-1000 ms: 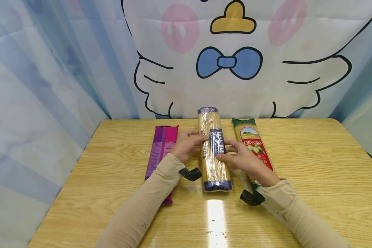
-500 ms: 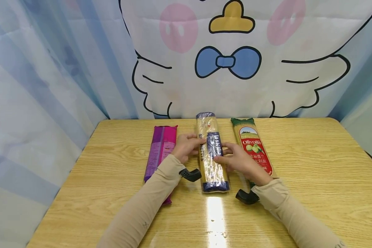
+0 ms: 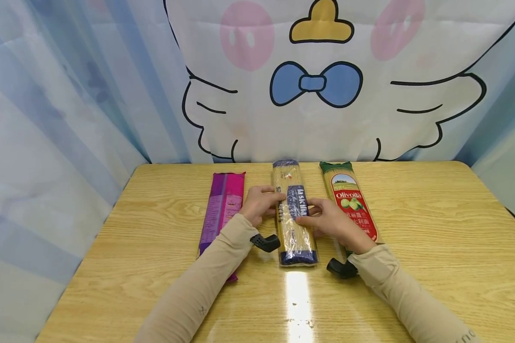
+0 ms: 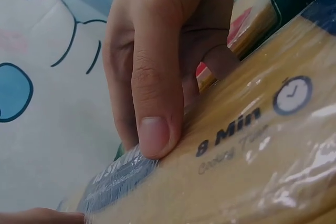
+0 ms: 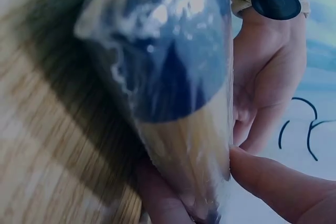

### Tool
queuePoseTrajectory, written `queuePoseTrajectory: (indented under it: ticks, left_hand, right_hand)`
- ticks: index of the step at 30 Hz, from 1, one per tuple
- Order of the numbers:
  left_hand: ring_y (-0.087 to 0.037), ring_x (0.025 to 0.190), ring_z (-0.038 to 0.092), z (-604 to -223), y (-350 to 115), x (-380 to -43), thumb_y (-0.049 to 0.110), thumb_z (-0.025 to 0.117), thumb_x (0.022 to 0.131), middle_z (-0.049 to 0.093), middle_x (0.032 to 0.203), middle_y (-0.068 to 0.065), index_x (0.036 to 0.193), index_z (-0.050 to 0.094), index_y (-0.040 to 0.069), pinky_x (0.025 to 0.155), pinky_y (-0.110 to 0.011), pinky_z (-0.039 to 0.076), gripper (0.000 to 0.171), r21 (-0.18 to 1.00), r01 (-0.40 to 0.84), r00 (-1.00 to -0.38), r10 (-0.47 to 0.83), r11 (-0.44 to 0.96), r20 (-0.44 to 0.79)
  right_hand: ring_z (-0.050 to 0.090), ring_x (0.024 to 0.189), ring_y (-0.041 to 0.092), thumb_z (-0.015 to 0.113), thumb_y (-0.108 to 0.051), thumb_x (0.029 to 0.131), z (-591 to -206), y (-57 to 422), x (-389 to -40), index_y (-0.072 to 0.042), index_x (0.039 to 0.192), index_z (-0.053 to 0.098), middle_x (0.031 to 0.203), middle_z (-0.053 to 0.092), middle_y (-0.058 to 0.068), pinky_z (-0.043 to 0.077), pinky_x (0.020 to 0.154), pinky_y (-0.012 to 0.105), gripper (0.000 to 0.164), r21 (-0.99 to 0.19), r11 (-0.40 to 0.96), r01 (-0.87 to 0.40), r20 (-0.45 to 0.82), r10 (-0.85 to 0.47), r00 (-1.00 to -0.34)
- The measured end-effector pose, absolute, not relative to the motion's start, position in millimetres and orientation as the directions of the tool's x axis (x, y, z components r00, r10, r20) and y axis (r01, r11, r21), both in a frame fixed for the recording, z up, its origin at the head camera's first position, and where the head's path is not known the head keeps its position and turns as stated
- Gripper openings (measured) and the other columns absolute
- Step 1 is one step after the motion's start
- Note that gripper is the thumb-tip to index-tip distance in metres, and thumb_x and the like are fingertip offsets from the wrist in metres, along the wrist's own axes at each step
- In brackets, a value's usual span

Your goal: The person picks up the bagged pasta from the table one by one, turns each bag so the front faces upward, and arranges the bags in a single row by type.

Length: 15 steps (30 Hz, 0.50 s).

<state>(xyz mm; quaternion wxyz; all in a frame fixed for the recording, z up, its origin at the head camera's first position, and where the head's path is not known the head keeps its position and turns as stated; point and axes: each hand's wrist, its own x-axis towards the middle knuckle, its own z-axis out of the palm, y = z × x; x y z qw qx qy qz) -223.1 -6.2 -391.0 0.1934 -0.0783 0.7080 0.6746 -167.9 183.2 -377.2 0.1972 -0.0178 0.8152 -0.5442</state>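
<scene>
A clear-wrapped pack of spaghetti (image 3: pixel 298 240) with blue ends and a blue label lies lengthwise at the middle of the table, close over the wood. My left hand (image 3: pixel 257 205) grips its left side, thumb on top. From the other side my right hand (image 3: pixel 332 220) holds it, with the thumb on the wrapper by the label. The left wrist view shows that right thumb (image 4: pixel 157 129) pressing near the printed "8 Min". In the right wrist view, the right thumb (image 5: pixel 273 179) and a finger (image 5: pixel 163 198) straddle the pack; the left hand (image 5: pixel 273 72) is behind.
A purple and pink packet (image 3: pixel 221 209) lies to the left, partly under the left forearm. On the right is a green-ended pasta pack (image 3: pixel 352 200) with a red label, partly covered by the right hand. A patterned curtain (image 3: pixel 257 124) hangs behind the wooden table (image 3: pixel 433 228).
The spaghetti pack's far end has come down, so it now lies flatter on the table. Both hands have moved slightly with it and keep their hold.
</scene>
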Motion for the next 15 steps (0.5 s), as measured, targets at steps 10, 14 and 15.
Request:
queuePoseTrajectory:
  ticks: [10,14,15]
  left_hand:
    - [-0.032,0.097,0.073,-393.4,-7.8,-223.9,0.01,0.072,0.09,0.068,0.12,-0.022,0.144,0.048,0.0,0.084,-0.037,0.061,0.06,0.925,-0.376,-0.91,0.166,0.058,-0.38]
    - [-0.033,0.098,0.072,-393.1,-6.0,-224.7,0.008,0.072,0.09,0.068,0.119,-0.023,0.142,0.049,-0.001,0.082,-0.036,0.062,0.058,0.928,-0.369,-0.911,0.175,0.055,-0.372]
    - [-0.033,0.098,0.072,-392.8,-5.6,-224.9,0.008,0.072,0.09,0.068,0.118,-0.024,0.142,0.049,-0.001,0.082,-0.036,0.062,0.057,0.93,-0.363,-0.913,0.177,0.061,-0.368]
  right_hand:
    - [0.067,0.094,0.024,0.072,-0.02,0.093,-375.5,185.0,-170.7,0.008,0.145,0.041,0.123,0.06,0.025,0.063,0.076,0.037,0.068,-0.848,0.493,0.194,-0.328,-0.202,-0.923]
    - [0.067,0.094,0.025,0.07,-0.016,0.094,-375.0,187.3,-171.3,0.008,0.143,0.043,0.123,0.057,0.027,0.063,0.077,0.038,0.061,-0.847,0.486,0.213,-0.344,-0.196,-0.918]
    - [0.067,0.093,0.025,0.069,-0.015,0.094,-374.7,187.9,-171.3,0.008,0.142,0.044,0.123,0.057,0.026,0.063,0.076,0.038,0.059,-0.846,0.489,0.21,-0.341,-0.195,-0.92]
